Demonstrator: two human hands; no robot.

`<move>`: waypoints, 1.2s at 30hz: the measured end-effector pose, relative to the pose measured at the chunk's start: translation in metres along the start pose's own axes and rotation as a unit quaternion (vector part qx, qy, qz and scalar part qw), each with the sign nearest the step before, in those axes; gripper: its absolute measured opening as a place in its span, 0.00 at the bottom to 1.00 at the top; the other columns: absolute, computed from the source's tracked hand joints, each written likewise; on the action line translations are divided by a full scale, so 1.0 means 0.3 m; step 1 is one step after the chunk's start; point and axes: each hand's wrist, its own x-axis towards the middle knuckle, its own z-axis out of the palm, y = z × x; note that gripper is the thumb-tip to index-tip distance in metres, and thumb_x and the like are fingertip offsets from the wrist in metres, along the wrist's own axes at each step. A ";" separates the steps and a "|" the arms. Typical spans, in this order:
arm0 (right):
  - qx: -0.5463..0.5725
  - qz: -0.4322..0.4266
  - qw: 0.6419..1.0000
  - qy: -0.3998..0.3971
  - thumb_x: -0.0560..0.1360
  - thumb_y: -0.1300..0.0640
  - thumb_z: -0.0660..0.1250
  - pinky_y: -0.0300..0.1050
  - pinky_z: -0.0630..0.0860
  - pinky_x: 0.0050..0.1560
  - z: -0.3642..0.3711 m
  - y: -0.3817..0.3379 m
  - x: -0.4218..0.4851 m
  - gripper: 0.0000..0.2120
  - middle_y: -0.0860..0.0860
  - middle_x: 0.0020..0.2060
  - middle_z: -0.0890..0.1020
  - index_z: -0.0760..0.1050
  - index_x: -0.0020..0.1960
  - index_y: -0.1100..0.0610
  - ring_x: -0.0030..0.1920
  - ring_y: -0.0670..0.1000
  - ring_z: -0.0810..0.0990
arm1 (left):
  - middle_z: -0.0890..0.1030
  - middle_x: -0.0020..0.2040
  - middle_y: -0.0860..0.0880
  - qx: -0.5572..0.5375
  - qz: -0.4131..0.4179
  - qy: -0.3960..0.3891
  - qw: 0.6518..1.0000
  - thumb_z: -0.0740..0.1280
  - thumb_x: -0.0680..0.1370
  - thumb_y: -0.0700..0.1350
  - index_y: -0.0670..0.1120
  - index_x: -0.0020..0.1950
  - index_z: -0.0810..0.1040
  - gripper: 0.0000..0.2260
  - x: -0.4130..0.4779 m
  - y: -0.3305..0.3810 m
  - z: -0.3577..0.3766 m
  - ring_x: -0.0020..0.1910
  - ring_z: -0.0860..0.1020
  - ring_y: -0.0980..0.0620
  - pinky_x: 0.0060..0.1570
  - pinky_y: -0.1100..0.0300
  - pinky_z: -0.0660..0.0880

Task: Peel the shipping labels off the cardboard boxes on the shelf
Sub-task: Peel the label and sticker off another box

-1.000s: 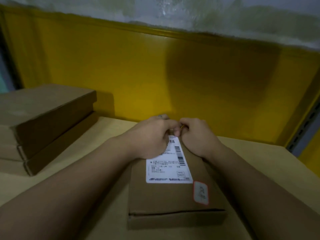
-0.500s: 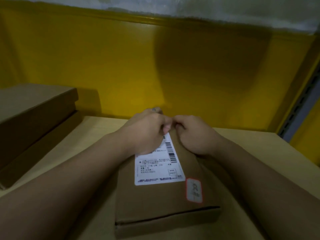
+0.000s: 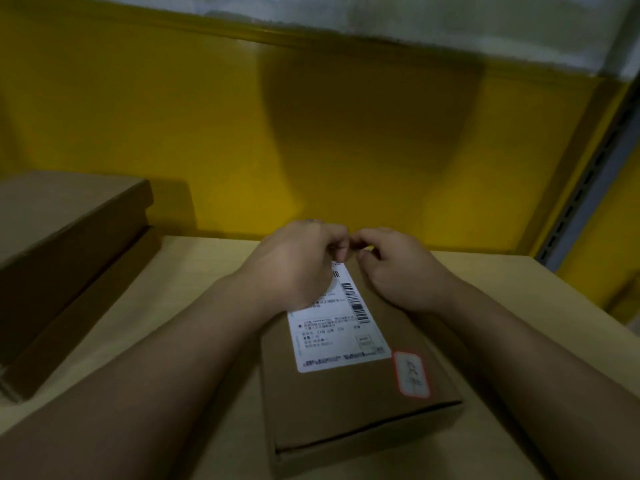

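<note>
Head view: the left grip [image 3: 304, 268] pinches the far end of the shipping label [image 3: 341, 336] on the cardboard box [image 3: 356, 407]. The right grip [image 3: 398, 271], fingers curled, rests just beside it on the box; whether it holds anything I cannot tell.

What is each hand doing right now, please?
Left hand: curled, pinching the label at its far edge.
Right hand: curled beside it; hold cannot be told.

A box [image 3: 346, 407] lies on the shelf [image 3: 207, 268], a label [image 3: 341, 341] on top, a sticker [image 3: 412, 374] right of it; stacked boxes [image 3: 62, 244] sit left.
</note>
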 end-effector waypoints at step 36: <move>0.006 -0.020 0.999 0.024 0.77 0.61 0.58 0.48 0.67 0.40 0.018 -0.037 -0.008 0.08 0.54 0.43 0.79 0.75 0.47 0.57 0.44 0.53 0.74 | 0.72 0.46 0.50 0.047 0.006 -0.028 0.998 0.59 0.70 0.32 0.53 0.45 0.74 0.15 -0.014 0.007 -0.007 0.44 0.72 0.49 0.41 0.48 0.72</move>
